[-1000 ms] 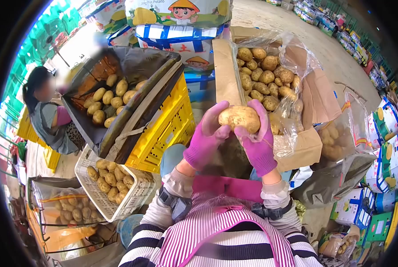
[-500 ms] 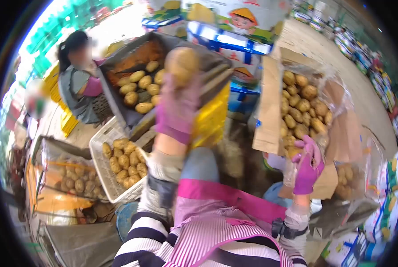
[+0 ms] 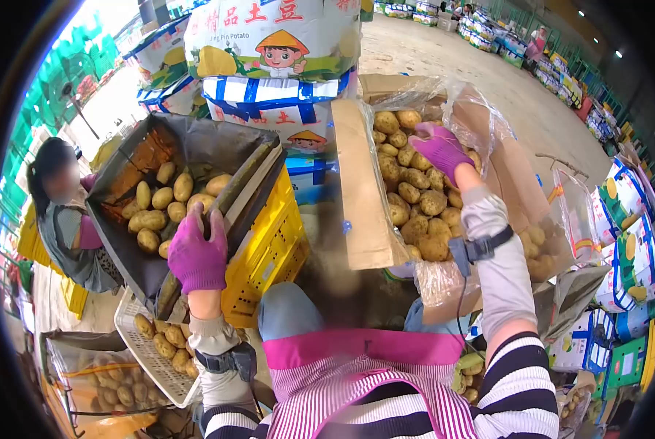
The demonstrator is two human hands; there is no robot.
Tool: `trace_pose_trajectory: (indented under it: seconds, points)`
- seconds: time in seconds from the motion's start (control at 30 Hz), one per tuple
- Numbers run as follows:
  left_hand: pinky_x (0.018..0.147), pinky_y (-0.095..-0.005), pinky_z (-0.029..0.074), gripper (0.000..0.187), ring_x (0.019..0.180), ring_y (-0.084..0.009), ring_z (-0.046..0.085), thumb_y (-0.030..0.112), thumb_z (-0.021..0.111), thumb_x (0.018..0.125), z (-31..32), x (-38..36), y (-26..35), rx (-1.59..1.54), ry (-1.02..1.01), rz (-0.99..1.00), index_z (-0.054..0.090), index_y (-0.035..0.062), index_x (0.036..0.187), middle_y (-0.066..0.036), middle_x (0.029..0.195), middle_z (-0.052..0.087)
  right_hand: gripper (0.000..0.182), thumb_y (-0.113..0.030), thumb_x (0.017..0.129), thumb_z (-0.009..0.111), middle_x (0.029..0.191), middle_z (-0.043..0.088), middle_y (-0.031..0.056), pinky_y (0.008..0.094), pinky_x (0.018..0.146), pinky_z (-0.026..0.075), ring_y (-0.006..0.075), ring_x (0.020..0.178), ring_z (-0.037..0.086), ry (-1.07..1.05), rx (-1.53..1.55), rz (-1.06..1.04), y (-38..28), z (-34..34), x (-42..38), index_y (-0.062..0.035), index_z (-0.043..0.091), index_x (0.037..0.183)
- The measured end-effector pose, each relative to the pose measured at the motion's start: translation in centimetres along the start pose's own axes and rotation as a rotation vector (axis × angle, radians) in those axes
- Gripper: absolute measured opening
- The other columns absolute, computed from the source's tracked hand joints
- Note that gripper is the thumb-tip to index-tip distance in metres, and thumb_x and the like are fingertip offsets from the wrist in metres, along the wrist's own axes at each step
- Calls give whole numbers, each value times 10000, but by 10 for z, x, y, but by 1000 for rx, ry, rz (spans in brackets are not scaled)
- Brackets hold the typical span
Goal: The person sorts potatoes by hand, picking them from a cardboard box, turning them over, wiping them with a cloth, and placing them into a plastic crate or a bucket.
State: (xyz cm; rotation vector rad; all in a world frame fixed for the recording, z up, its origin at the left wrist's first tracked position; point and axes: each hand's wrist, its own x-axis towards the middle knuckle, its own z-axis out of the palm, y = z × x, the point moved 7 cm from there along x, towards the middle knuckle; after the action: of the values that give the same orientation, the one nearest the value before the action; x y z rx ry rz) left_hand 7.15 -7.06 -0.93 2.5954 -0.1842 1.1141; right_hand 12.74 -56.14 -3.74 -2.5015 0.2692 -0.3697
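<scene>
While your left hand (image 3: pixel 199 252) hangs over the edge of the dark bin (image 3: pixel 214 146), its fingers are by the bin potatoes (image 3: pixel 163 197); you cannot tell whether they grip 1. Your right hand (image 3: pixel 443 152) is over the box potatoes (image 3: pixel 414 178) in the cardboard box (image 3: pixel 364 190), grip also unclear. You seem between placing and picking; picking calls for closing fingers around 1 potato.

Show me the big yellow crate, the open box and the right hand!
Yellow crate (image 3: pixel 266 260), head view, its side.
Open box (image 3: pixel 365 197), head view, its left flap.
Right hand (image 3: pixel 444 152), head view, back of the glove.
</scene>
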Motion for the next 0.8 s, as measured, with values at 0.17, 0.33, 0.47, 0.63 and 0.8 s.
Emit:
trace_pose_trajectory:
  seconds: [0.17,0.33,0.47,0.63,0.8]
  points:
    - [677,-384,518,285,744,-292,674,278,679,877,1,3,9,115,42,78,693,72,1073,-101,872,698,733,-518,815,654,1359,569,209,404,1055,424,339,1246,554,-15,-160,116,15,66,94,-44,548,1365]
    - [705,-360,517,266,801,-269,682,264,677,882,8,4,10,168,6,43,695,92,1083,-78,942,714,728,-315,772,743,1353,572,199,413,1066,413,355,1270,530,-2,-256,167,37,113,149,-148,476,1429]
    - [725,-353,516,260,837,-259,687,262,670,888,9,7,12,187,1,13,695,103,1091,-66,986,719,794,-321,723,828,1273,622,198,417,966,491,360,1163,611,-74,-196,145,38,107,148,-138,475,1411]
    - [711,-356,515,252,807,-255,682,246,681,881,7,6,14,165,25,29,699,95,1082,-61,956,719,745,-375,790,814,1192,628,119,326,787,573,213,980,681,-204,509,184,7,64,98,-112,463,1393]
    - [824,-363,511,361,929,-288,664,131,671,869,-5,6,30,-210,184,19,638,32,1214,-133,1085,681,690,-327,873,749,1220,595,82,287,752,593,214,985,680,-486,948,29,-63,-15,-15,-138,400,1438]
